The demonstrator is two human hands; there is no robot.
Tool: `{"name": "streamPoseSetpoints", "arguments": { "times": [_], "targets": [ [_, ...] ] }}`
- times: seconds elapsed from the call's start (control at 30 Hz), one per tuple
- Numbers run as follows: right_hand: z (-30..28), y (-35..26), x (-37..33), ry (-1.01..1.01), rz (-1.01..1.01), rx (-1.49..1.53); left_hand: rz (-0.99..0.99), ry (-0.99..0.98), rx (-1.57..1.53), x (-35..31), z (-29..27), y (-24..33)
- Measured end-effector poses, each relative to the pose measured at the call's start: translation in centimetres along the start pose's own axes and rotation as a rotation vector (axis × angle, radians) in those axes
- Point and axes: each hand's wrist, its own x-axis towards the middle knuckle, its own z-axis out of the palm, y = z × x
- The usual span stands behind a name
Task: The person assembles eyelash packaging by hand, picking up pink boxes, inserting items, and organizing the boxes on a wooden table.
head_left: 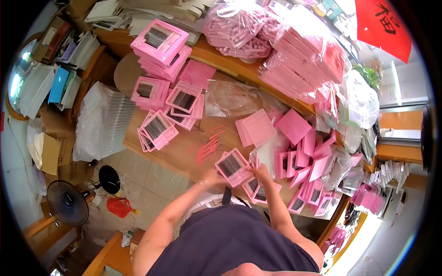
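Note:
A pink eyelash case [233, 166] with rows of dark lashes is held in front of my body above the table's near edge. My right hand [261, 174] is closed on its right side, fingers wrapped at the edge. Close to its lower left corner is my left hand [211, 178], smeared by motion; whether it touches the case I cannot tell. Below the right hand, more pink cases [260, 194] lie partly hidden. Thin coral-red strips [209, 147] are scattered on the brown tabletop [184, 158] beyond my left hand.
Stacked filled cases [159, 129] stand at the left of the table, with a taller stack [161, 43] behind. Plain pink cases [255, 129] and a heap of tilted ones [306, 161] lie right. Bagged pink cases [304, 55] fill the back shelf. A fan [67, 202] stands left.

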Motion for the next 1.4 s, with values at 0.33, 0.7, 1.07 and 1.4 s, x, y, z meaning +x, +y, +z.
{"name": "streamPoseSetpoints", "arguments": {
  "times": [0.33,0.7,1.07,1.4],
  "targets": [
    [-2.6,1.9,1.7,0.407,-0.440,-0.781,-0.601,1.010,-0.017,13.2,-24.1,1.2],
    [2.4,-12.3,-1.2,-0.129,0.035,0.678,-0.041,1.081,-0.112,12.3,-23.6,-1.1],
    [-1.2,-24.2,-8.2,-0.337,-0.293,0.453,0.264,0.240,-0.610,-8.5,-26.2,12.3],
    [-0.4,-22.4,-11.2,-0.541,-0.238,0.545,0.427,0.576,0.080,-11.4,-25.5,15.9]
  ]
}}
